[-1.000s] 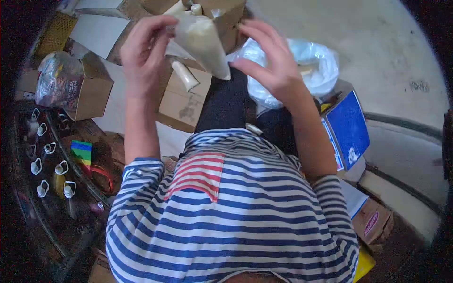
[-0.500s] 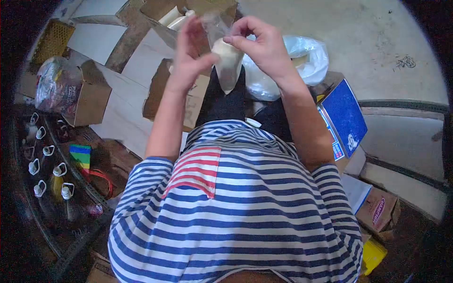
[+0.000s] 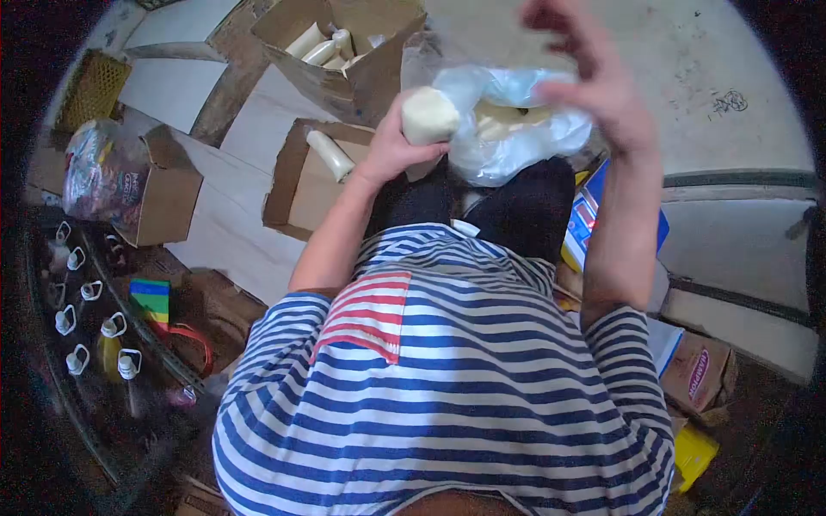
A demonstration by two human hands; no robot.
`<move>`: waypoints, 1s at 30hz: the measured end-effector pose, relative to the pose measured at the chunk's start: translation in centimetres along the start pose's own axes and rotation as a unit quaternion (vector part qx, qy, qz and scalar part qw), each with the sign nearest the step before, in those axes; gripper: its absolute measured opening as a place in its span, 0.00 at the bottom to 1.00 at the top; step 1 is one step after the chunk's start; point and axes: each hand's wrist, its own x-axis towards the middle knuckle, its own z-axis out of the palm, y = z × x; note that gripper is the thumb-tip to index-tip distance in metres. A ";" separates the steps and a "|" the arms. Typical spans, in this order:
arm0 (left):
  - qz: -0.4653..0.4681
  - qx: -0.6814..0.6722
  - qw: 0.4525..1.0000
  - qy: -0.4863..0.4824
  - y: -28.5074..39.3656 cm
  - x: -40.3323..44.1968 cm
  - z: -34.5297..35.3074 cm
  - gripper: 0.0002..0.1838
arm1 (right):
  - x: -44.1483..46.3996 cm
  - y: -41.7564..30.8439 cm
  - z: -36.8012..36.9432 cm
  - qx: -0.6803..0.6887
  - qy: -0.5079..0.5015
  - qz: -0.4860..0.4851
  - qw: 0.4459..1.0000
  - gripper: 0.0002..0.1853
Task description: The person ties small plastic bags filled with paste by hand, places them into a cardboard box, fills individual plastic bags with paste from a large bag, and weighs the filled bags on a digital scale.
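My left hand [image 3: 392, 148] is wrapped round a clear plastic bag of cream-coloured powder [image 3: 430, 119], its rounded filled end towards me. Behind it, the loose plastic top of the bag stands up. Just to the right sits a large open translucent bag [image 3: 490, 159] with cream-coloured contents, partly hidden by my right hand. Blurred by motion, my right hand [image 3: 598, 86] hangs raised over that bag's right side, fingers and thumb apart with nothing visible between them.
A tall cardboard box [image 3: 340, 86] holds several filled bags. A shallow carton [image 3: 277, 193] has one filled bag [image 3: 330, 156] in it. On the right is a blue scale [image 3: 585, 215]. Several bottles with white handled caps [image 3: 129, 365] stand at left, near a carton of plastic packets [image 3: 103, 181].
My right hand has let go of the bag's top and swung up and right. My left hand now grips the filled bag, which has tilted from hanging upright.
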 end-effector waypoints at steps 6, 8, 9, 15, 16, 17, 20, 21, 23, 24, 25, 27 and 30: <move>-0.034 -0.013 0.992 -0.123 0.9 0.1 -0.3 0.41 | -1.5 3.6 5.8 -0.085 -0.157 -0.024 0.984 0.11; -0.068 -0.079 0.987 -0.122 1.4 0.0 -0.4 0.41 | -0.8 3.5 6.3 -0.134 -0.166 -0.067 0.975 0.09; -0.068 -0.079 0.987 -0.121 1.7 0.3 -0.9 0.41 | -0.4 3.4 6.4 -0.186 -0.176 -0.111 0.960 0.08; -0.189 -0.026 0.964 -0.188 7.8 3.0 -2.0 0.25 | 0.9 2.2 8.2 -0.335 -0.156 -0.265 0.891 0.16; -0.125 0.016 0.976 -0.180 8.4 3.0 -1.9 0.17 | 1.0 2.1 8.5 -0.335 -0.156 -0.265 0.891 0.16; -0.125 0.016 0.975 -0.182 8.6 3.1 -1.7 0.17 | 1.1 2.0 8.8 -0.313 -0.147 -0.266 0.900 0.14; -0.094 -0.042 0.989 -0.105 7.5 3.1 -1.0 0.12 | 1.5 2.0 8.6 -0.293 -0.120 -0.252 0.915 0.11; -0.096 -0.044 0.989 -0.105 7.2 3.2 -0.8 0.12 | 1.4 2.0 8.5 -0.291 -0.105 -0.238 0.921 0.11; -0.049 -0.088 0.988 -0.120 6.7 3.7 -0.7 0.09 | 1.0 1.9 7.8 -0.230 -0.092 -0.174 0.953 0.10; -0.049 -0.088 0.988 -0.119 6.5 4.0 -0.7 0.09 | 0.9 1.9 7.2 -0.167 -0.077 -0.110 0.977 0.10; -0.037 -0.027 0.991 -0.123 6.2 4.3 -0.9 0.10 | 0.6 2.4 6.8 -0.166 -0.078 -0.110 0.977 0.10; -0.033 0.035 0.991 -0.127 5.8 4.2 -0.7 0.12 | -0.6 3.7 6.5 -0.091 0.002 0.031 0.995 0.09; 0.098 0.182 0.976 -0.068 5.7 4.3 0.2 0.13 | -1.8 4.7 7.2 -0.020 0.047 0.073 0.996 0.10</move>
